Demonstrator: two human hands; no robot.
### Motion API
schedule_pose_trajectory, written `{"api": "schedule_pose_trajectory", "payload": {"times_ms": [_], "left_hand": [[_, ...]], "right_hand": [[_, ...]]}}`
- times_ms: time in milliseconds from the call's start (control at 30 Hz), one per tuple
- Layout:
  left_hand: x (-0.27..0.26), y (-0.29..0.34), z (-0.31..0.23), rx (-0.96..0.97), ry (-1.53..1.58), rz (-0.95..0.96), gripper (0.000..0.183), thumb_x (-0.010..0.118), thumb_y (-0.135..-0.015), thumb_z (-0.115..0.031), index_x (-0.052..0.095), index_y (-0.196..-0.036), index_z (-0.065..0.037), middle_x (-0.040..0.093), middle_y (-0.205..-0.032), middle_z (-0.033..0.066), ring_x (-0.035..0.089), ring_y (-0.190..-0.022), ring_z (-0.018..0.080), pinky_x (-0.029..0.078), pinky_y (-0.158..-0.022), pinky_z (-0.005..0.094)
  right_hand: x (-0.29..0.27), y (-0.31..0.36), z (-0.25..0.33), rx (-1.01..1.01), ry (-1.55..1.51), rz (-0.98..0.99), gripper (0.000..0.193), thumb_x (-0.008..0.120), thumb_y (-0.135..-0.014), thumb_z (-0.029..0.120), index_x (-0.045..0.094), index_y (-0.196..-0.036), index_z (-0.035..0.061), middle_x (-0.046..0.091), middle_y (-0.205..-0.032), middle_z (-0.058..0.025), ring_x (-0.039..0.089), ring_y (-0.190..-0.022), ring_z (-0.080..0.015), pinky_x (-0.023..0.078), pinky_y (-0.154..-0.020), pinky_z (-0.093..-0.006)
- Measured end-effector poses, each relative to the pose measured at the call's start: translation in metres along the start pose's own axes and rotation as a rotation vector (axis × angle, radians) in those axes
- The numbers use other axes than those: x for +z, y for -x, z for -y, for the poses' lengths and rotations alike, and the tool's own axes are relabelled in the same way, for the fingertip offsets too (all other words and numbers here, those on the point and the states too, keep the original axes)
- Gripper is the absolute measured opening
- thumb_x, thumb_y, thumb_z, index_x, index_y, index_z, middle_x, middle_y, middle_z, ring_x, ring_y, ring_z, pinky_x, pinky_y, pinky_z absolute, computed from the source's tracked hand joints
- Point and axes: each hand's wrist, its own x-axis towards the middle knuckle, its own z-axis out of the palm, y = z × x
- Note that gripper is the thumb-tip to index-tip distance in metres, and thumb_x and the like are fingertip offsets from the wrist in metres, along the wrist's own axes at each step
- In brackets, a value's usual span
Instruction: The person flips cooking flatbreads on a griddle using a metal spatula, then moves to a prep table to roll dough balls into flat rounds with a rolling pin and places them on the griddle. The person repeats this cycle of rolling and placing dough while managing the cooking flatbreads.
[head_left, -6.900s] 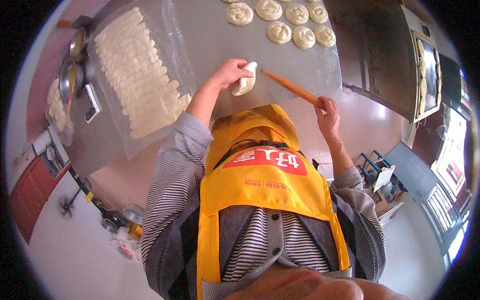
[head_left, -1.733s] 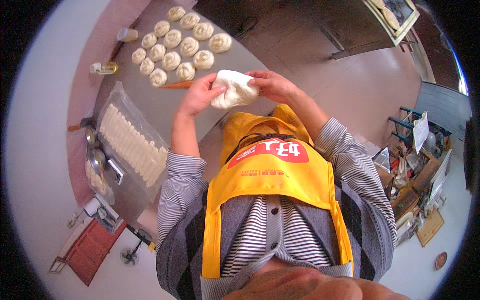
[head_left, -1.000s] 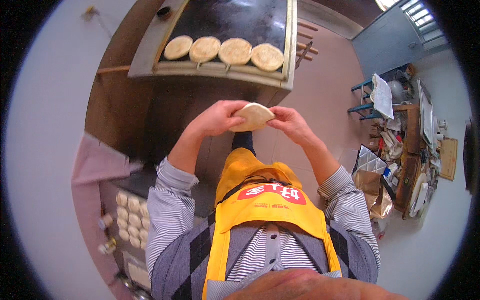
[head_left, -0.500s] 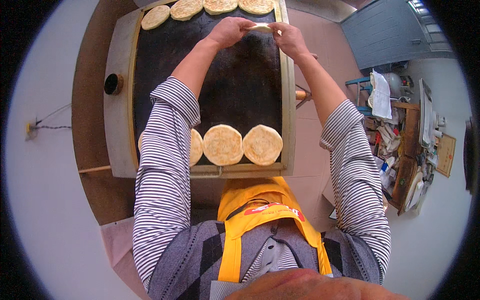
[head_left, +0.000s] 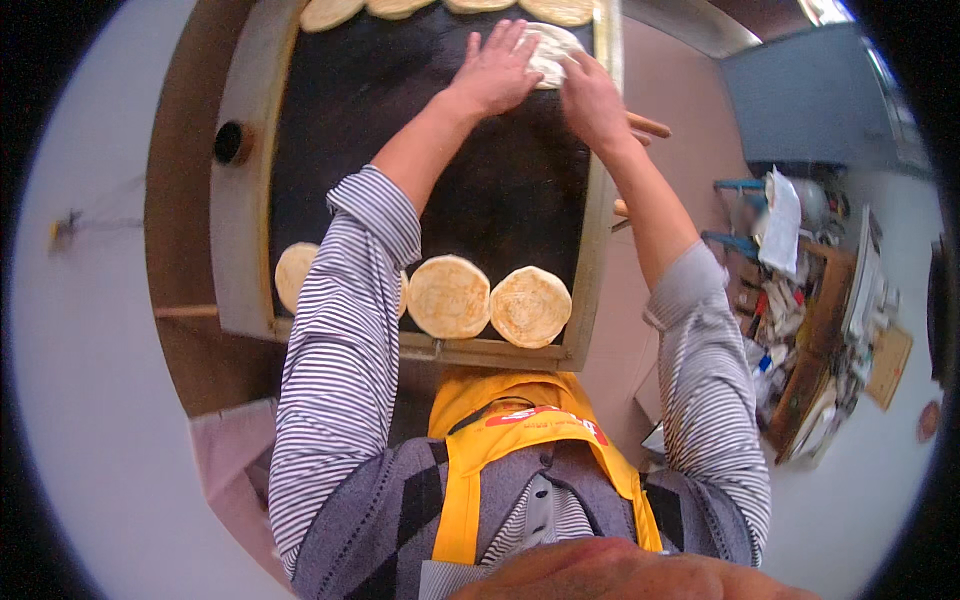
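A pale, wet-looking dough round (head_left: 553, 52) lies on the black griddle (head_left: 440, 160), close to its far right edge. My left hand (head_left: 497, 72) is open, fingers spread, its fingertips over the left side of the dough. On the right side of the same piece, my right hand (head_left: 592, 100) touches the edge, fingers extended and partly hidden behind the back of the hand. Along the near edge sit lightly browned flatbreads, among them a middle one (head_left: 449, 297) and a right one (head_left: 531, 306). My left sleeve covers part of this row.
Several more flatbreads (head_left: 479, 4) line the far edge, cut off by the picture's top. A metal rim (head_left: 470, 352) frames the griddle. Wooden handles (head_left: 648, 125) stick out on its right. A dark round pipe opening (head_left: 233, 143) is at left; a cluttered wooden shelf (head_left: 815, 350) stands right.
The dough round, held up edge-on between both hands earlier, is now flat on the griddle. My left hand has let go and spread its fingers. The view has shifted slightly.
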Motion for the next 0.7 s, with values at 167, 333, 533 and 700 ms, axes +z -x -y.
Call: {"api": "schedule_pose_trajectory", "payload": {"times_ms": [167,333,533,700], "left_hand": [[-0.137,0.146,-0.059,-0.012,0.400,-0.268,0.043,0.063,-0.095,-0.022,0.056,-0.134,-0.003,0.057,-0.137,0.0188,0.053,-0.129,0.0353,0.044,-0.106,0.0431],[-0.188,0.407,-0.158,-0.794,0.582,-0.328,0.032,0.061,-0.098,-0.017,0.060,-0.124,0.001,0.066,-0.117,0.0157,0.066,-0.107,0.0255,0.051,-0.094,0.0342],[-0.159,0.678,-0.317,-1.593,0.823,-0.346,0.030,0.059,-0.101,-0.018,0.060,-0.125,0.000,0.069,-0.112,0.0077,0.067,-0.101,0.0160,0.053,-0.089,0.0309],[-0.176,0.819,-0.428,-1.754,0.833,-0.472,0.036,0.062,-0.099,-0.020,0.059,-0.128,0.001,0.070,-0.112,0.0104,0.067,-0.100,0.0181,0.053,-0.088,0.0321]], "right_hand": [[-0.090,0.092,0.076,0.070,-0.238,0.209,0.024,0.060,-0.093,0.008,0.064,-0.116,0.0005,0.062,-0.127,-0.0202,0.059,-0.117,-0.0396,0.049,-0.098,-0.0436],[-0.154,0.180,0.194,-0.034,-0.537,0.386,0.023,0.060,-0.094,0.004,0.064,-0.116,0.0003,0.062,-0.126,-0.0184,0.060,-0.117,-0.0372,0.048,-0.099,-0.0411],[-0.142,0.304,0.272,-0.411,-0.705,0.795,0.023,0.062,-0.093,0.002,0.064,-0.115,-0.0010,0.060,-0.128,-0.0194,0.062,-0.115,-0.0339,0.053,-0.092,-0.0367],[-0.150,0.418,0.332,-0.680,-0.561,1.122,0.027,0.061,-0.089,0.007,0.063,-0.114,-0.0025,0.060,-0.123,-0.0258,0.058,-0.115,-0.0433,0.050,-0.097,-0.0454]]}}
